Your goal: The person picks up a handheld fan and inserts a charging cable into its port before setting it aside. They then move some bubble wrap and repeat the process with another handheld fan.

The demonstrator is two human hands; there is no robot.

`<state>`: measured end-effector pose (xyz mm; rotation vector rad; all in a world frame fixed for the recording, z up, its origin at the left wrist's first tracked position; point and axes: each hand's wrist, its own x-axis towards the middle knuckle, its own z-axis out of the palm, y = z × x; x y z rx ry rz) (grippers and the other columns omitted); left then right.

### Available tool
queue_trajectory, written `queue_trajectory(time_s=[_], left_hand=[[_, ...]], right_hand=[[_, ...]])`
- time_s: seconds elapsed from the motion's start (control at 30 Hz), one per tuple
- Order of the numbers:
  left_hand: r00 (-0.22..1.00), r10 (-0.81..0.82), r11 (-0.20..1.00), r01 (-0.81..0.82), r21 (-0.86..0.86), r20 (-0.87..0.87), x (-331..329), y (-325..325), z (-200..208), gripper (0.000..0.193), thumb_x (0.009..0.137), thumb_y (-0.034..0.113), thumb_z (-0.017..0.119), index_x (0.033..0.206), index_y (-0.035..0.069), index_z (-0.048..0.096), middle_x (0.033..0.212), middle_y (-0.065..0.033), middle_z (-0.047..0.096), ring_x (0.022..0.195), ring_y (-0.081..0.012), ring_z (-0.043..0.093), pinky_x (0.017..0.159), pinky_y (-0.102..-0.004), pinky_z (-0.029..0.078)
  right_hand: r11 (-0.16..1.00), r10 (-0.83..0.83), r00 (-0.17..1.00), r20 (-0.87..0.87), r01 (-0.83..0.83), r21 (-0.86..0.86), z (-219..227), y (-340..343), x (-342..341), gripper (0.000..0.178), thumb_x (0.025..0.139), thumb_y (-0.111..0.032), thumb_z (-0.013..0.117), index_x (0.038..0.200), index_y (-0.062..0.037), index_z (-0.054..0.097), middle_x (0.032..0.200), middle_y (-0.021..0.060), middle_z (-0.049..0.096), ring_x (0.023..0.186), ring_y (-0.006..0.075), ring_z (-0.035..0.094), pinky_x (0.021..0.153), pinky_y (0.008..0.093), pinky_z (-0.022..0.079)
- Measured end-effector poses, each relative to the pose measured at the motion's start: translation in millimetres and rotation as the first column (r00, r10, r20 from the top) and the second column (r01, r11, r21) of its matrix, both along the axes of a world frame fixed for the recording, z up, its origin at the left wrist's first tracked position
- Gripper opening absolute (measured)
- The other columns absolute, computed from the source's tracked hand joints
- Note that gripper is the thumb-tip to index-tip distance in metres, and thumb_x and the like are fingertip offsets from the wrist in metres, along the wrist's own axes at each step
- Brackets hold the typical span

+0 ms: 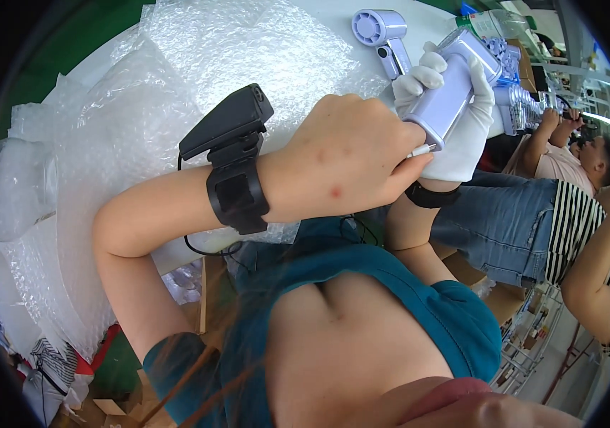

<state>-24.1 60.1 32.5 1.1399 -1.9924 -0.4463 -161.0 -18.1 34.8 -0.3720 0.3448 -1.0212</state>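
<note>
My right hand [462,135], in a white glove, is closed around a lavender handheld fan [442,107], its handle end tilted toward me. My bare left hand [351,153] reaches across from the left, fingers curled closed. Between its thumb and forefinger sits a small white plug [421,150] with a metal tip, right by the handle's lower end. Whether the tip touches the fan I cannot tell. Beyond my hands, a second lavender fan [378,30] with a round grille lies on the white table.
Clear bubble wrap [241,50] spreads over the table's left and middle. More lavender parts [508,64] and a green-labelled clear bottle [494,23] are at the far right. A person in a striped top [583,235] stands close on my right. Cardboard boxes [98,414] sit below left.
</note>
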Motion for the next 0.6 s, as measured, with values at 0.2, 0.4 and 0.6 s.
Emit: queue_trajectory(time_s=[0.2, 0.4, 0.6], left_hand=[[0.997, -0.073, 0.997, 0.073, -0.004, 0.027, 1.2, -6.5, -11.7, 0.025, 0.081, 0.023, 0.057, 0.063, 0.007, 0.054, 0.052, -0.0080, 0.053, 0.048, -0.0266, 0.055, 0.043, -0.0326, 0.041], [0.992, -0.095, 0.992, 0.101, -0.074, 0.080, -0.7, -9.3, -21.3, 0.025, 0.082, 0.024, 0.054, 0.063, 0.007, 0.054, 0.052, -0.0087, 0.053, 0.048, -0.0277, 0.054, 0.044, -0.0335, 0.042], [0.996, -0.074, 0.997, 0.073, 0.017, 0.041, -1.3, -15.5, -20.6, 0.025, 0.082, 0.024, 0.055, 0.063, 0.007, 0.055, 0.051, -0.0087, 0.052, 0.047, -0.0281, 0.053, 0.043, -0.0343, 0.040]], right_hand=[[0.995, 0.101, 0.994, -0.051, -0.101, 0.019, -15.1, -9.0, 4.7, 0.029, 0.084, -0.029, 0.054, 0.095, -0.0024, 0.047, 0.080, 0.0072, 0.050, 0.068, 0.0160, 0.050, 0.063, 0.0297, 0.041], [0.961, 0.227, 0.973, -0.035, -0.218, 0.170, -33.3, -9.4, 10.2, 0.028, 0.084, -0.028, 0.053, 0.095, -0.0027, 0.047, 0.079, 0.0066, 0.050, 0.069, 0.0156, 0.050, 0.064, 0.0294, 0.042], [0.977, 0.173, 0.982, -0.072, -0.162, 0.142, -36.9, -12.5, 5.1, 0.032, 0.085, -0.026, 0.053, 0.099, 0.0020, 0.046, 0.080, 0.0044, 0.049, 0.070, 0.0138, 0.047, 0.067, 0.0276, 0.040]])
